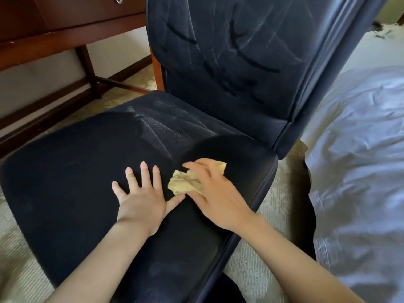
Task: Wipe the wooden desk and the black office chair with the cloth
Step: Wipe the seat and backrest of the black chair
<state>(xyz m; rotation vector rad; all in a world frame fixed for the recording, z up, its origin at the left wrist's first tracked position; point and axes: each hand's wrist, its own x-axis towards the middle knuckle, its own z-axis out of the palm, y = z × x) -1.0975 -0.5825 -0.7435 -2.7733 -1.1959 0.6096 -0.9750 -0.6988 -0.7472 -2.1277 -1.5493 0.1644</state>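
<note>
— Start at the left. What's over there?

— The wooden desk, upper left, dark reddish brown, with a drawer pull at the top edge and a leg and crossbars reaching down to the pale carpet. Its tabletop is out of view.

— And the chair?

— The black office chair fills the middle. Its seat runs toward the camera, and its backrest stands upright behind, streaked with pale wipe marks and creases. More pale smears cross the rear of the seat.

— Where's the left hand?

— The left hand lies flat on the seat, palm down, fingers spread wide, holding nothing. Its thumb points toward the cloth and nearly meets it.

— The cloth itself?

— The cloth, a crumpled pale yellow rag, sits on the seat just right of the left hand, near the seat's right side.

— And the right hand?

— The right hand presses down on the cloth, fingers loosely curled over it, gripping it against the seat.

— Anything further right?

— A bed with rumpled white sheets, beside the chair.
</note>
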